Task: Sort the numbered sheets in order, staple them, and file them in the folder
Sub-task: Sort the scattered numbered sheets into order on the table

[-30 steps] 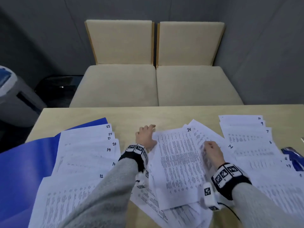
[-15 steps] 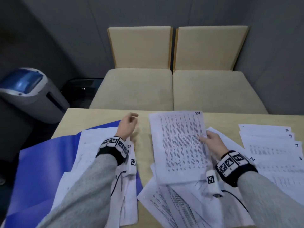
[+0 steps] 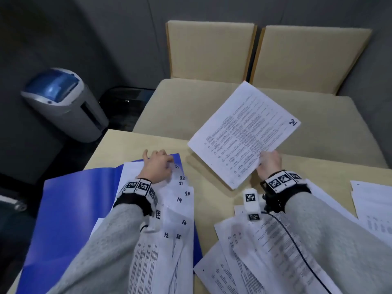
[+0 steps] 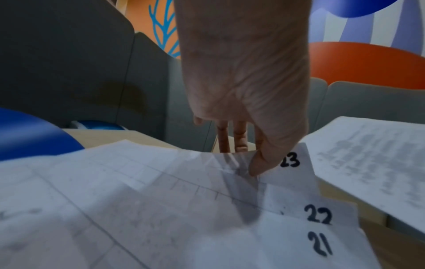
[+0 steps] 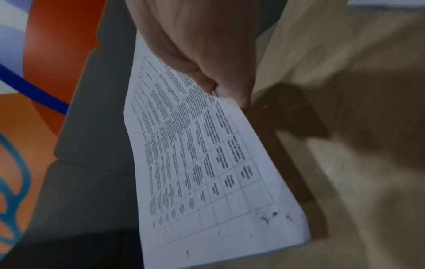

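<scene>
My right hand (image 3: 268, 164) pinches the lower edge of sheet 24 (image 3: 244, 134) and holds it tilted in the air above the table's far edge. In the right wrist view, thumb and fingers of the right hand (image 5: 220, 89) clamp the printed sheet 24 (image 5: 207, 163). My left hand (image 3: 158, 166) is at the top of a fanned stack (image 3: 180, 209) showing numbers 23 down to 12, which lies on the open blue folder (image 3: 74, 209). In the left wrist view, the left hand (image 4: 243, 156) has its thumb on sheet 23 (image 4: 292, 174) with fingers behind the sheet's top edge.
Loose unsorted sheets (image 3: 265, 262) lie under my right forearm, and another fanned stack (image 3: 371, 198) lies at the right edge. Bare table (image 3: 212, 198) runs between the piles. Beige seats (image 3: 212, 102) stand behind the table, and a grey-blue bin (image 3: 63, 102) on the floor to the left.
The right hand has lifted sheet 24 off the table and turned it. The left hand moved from the table's middle to the top of the left stack and took hold of sheet 23.
</scene>
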Demonstrator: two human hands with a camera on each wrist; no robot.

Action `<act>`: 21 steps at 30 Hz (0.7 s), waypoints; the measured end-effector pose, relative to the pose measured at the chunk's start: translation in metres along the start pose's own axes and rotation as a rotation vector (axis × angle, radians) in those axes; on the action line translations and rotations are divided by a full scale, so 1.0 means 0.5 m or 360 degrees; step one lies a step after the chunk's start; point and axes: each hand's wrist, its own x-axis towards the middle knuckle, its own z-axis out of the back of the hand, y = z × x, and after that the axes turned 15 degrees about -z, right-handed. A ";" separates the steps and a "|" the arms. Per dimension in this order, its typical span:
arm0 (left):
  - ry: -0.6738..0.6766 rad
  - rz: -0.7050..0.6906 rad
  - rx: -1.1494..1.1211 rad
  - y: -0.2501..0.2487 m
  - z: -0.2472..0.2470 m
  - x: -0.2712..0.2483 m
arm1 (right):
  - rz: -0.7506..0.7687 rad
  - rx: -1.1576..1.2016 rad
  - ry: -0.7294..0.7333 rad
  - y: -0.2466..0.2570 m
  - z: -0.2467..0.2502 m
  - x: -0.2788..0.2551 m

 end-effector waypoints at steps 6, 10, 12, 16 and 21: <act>-0.0085 -0.0077 0.0030 -0.004 0.025 -0.021 | -0.0039 0.0105 0.0406 -0.053 -0.147 -0.052; -0.0098 -0.0081 -0.0002 -0.012 0.018 -0.021 | -0.0129 -0.0231 0.0816 -0.108 -0.217 -0.084; -0.0080 -0.0073 -0.0008 -0.014 0.012 -0.018 | -0.0156 -0.0570 0.0906 -0.124 -0.240 -0.096; -0.0095 -0.0022 0.0016 -0.013 -0.002 -0.009 | 0.0061 -0.1255 0.0872 -0.137 -0.267 -0.112; -0.0203 0.0149 0.0146 -0.018 -0.022 0.013 | 0.0197 -0.1783 0.0863 -0.133 -0.280 -0.146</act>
